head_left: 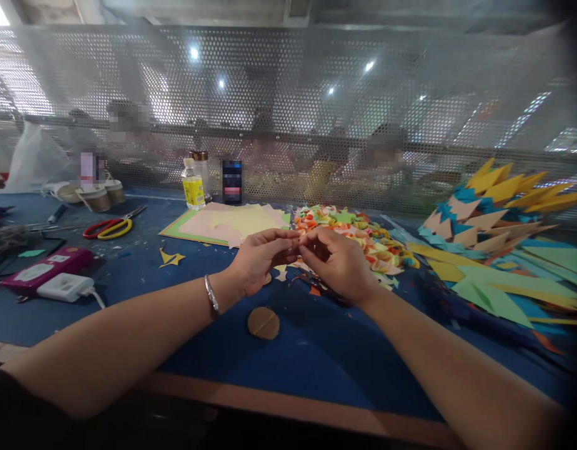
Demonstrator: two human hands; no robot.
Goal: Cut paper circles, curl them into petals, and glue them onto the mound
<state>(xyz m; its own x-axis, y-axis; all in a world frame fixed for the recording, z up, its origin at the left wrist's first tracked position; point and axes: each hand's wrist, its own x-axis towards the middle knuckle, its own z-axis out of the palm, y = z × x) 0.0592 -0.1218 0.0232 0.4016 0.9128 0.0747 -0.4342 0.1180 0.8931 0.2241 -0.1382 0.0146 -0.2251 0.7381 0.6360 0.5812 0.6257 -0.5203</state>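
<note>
- L hand (264, 257): fingers half-curled, tips drawn in narrow to meet the R hand's; I can't tell from my feed if a small pc. sits between them.
- R hand (339, 262): thumb and index bent into a narrow pinch at the same pt. – contents hidden, so I can't confirm a hold.
- Cardboard disc (263, 323): flat on blue tabletop (297, 369), nr. front edge, apart from both hands.
- Cut-paper pile (363, 232): multi-col., just beyond R hand.
- Paper sheets (250, 219): stacked flat beyond L hand, pale yellow uppermost.
- Scissors (112, 229): red/yellow handles, to the left, well apart from L hand.
- Bottle (193, 187): upright, yellow label, behind the sheets; I see a phone (232, 181) standing nr. it.
- Spiky paper item (499, 212): far right – tips mostly yellow and tan.
</note>
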